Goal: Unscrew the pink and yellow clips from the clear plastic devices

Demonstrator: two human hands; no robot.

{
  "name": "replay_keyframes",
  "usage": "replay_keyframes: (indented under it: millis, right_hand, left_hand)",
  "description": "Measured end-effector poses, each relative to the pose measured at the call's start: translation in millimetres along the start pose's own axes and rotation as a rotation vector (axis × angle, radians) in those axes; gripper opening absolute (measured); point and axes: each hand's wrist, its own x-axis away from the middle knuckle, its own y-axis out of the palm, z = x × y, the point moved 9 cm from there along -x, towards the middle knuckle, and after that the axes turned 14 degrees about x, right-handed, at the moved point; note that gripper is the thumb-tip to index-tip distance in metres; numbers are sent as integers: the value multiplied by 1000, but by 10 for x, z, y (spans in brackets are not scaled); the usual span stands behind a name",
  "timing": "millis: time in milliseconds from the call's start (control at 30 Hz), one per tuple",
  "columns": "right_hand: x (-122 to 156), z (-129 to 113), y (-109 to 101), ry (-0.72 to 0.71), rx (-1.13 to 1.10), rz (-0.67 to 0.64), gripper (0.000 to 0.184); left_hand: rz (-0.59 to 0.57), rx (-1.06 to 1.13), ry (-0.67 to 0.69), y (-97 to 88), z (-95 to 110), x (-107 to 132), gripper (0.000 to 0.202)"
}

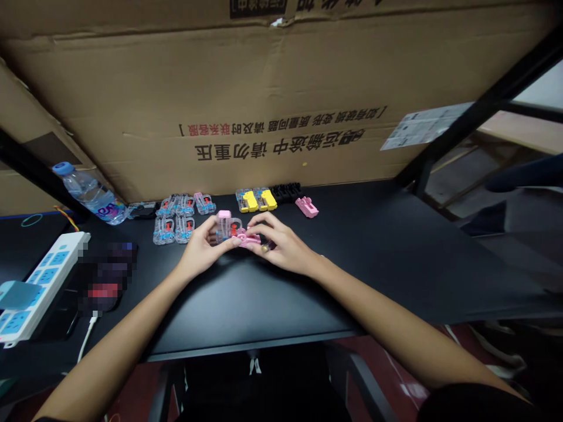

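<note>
On the desk (373,258), the left hand (200,249) pinches a clear case (226,227) upright between thumb and fingertips. The right hand (281,246) curls its fingers around a pink part (250,238) touching the case's right side. Behind the case lie blue cases (176,218) to its left, yellow ones (255,200) to its right, then a box (281,105).

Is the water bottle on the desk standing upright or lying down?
Lying down: the water bottle rests on its side, blue cap pointing left.
</note>
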Motion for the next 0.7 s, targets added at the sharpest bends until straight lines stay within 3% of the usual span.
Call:
replay_keyframes:
  millis: [100, 267, 500, 700]
  right_hand:
    - [16, 23, 136, 5, -89, -74, 17]
    - [17, 5, 141, -20, -136, -42, 15]
    - [42, 154, 103, 172, -191, -23, 19]
    - [13, 24, 15, 5, 8, 33, 25]
  left_hand:
    - [-53, 19, 4, 53, 6, 10, 52]
    - [-49, 27, 38, 38, 56, 2, 46]
    - [-118, 41, 2, 111, 20, 30, 41]
    - [-151, -18, 16, 167, 16, 67, 38]
